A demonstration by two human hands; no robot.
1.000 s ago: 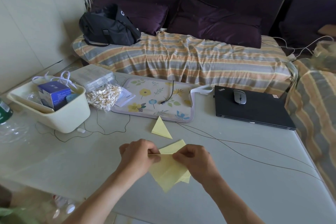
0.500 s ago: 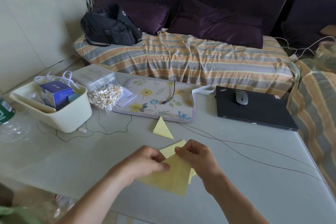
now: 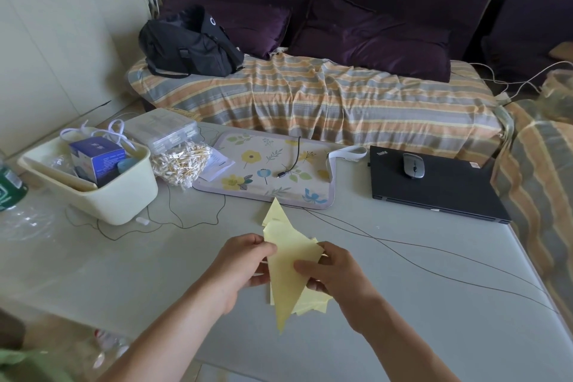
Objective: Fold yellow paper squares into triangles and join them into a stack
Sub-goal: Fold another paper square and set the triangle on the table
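Observation:
I hold a yellow paper sheet (image 3: 286,276) up above the grey table (image 3: 434,319), folded into a long triangle with its tip pointing down. My left hand (image 3: 245,263) pinches its upper left edge. My right hand (image 3: 333,270) pinches its right side, thumb on the front face. Under my hands a small pile of yellow paper squares (image 3: 313,304) lies on the table. A folded yellow triangle (image 3: 274,212) lies just beyond the sheet, partly hidden by it.
A floral mat (image 3: 266,170) with a cable lies behind the papers. A closed black laptop (image 3: 434,189) with a mouse (image 3: 413,165) sits at the right. A cream bin (image 3: 93,177) and a bag of cotton swabs (image 3: 183,161) stand at the left. Thin wires (image 3: 403,248) cross the table.
The sheet has gone from a flat square held low to a narrower triangle raised upright. Both hands have lifted and shifted slightly forward with it.

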